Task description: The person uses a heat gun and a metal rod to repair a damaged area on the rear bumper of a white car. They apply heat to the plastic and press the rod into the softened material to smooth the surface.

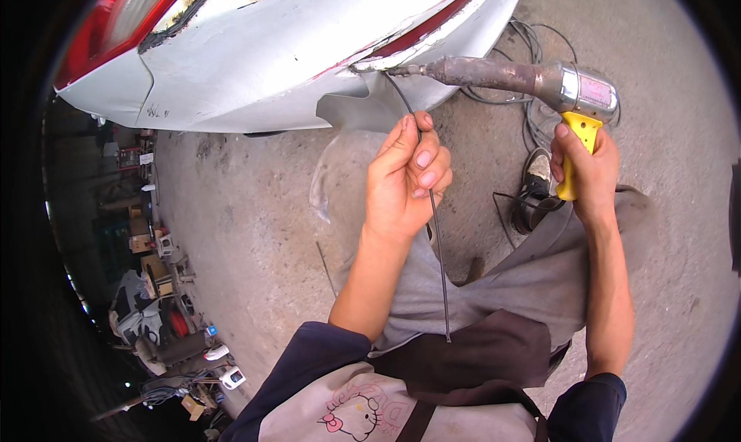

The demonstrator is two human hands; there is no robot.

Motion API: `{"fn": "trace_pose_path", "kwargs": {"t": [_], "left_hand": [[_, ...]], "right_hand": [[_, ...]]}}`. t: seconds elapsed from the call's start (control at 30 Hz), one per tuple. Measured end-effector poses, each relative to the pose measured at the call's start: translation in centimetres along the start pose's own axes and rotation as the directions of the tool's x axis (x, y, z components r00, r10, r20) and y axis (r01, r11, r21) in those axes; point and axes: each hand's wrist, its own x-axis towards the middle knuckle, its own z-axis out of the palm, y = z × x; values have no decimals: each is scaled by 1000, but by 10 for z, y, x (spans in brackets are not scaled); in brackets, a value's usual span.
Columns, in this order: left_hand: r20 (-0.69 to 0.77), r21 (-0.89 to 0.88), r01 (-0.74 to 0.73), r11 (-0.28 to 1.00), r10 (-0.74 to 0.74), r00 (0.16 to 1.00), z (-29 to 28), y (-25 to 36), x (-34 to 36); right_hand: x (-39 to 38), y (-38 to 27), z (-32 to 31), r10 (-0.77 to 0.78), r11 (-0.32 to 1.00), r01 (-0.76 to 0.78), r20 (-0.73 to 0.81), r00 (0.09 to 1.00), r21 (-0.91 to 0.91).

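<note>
My left hand (409, 164) pinches a thin dark plastic welding rod (438, 249), whose upper end bends to the torn edge of a white car bumper (255, 72). The rod's lower end hangs free over my lap. In my right hand (590, 164) is a hot-air gun (532, 79), gripped by its yellow handle. Its long scorched metal barrel points left, and the narrow nozzle sits at the rod's tip beside the damaged seam. Dark red shows along the split in the white paint. A loose flap of the bumper hangs below the seam.
A grey cable (532, 45) lies coiled on the concrete floor (255, 210) behind the gun. My shoe (536, 172) is below it. A red tail light (116, 25) sits at the upper left. Cluttered boxes and parts (158, 276) line the left side. Another thin rod (325, 264) lies near my left forearm.
</note>
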Motion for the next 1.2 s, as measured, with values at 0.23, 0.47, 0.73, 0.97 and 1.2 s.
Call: {"fn": "trace_pose_path", "kwargs": {"t": [0.23,0.47,0.73,0.97,1.2], "left_hand": [[-5,-11,-8,1000,7,1000,0,1,-1],[-7,-36,-4,999,4,1000,1,1,-1],[-17,-43,-11,999,10,1000,0,0,0],[-10,-47,-15,999,14,1000,0,0,0],[-36,-27,-17,999,16,999,0,0,1]], "right_hand": [[0,0,-1,1,1000,-1,0,1000,1],[1,0,0,-10,1000,10,-4,1000,17],[0,-1,2,7,1000,-7,-10,1000,27],[-1,-3,3,9,999,-8,-8,1000,44],[-1,-1,1,7,999,-6,-4,1000,45]]}}
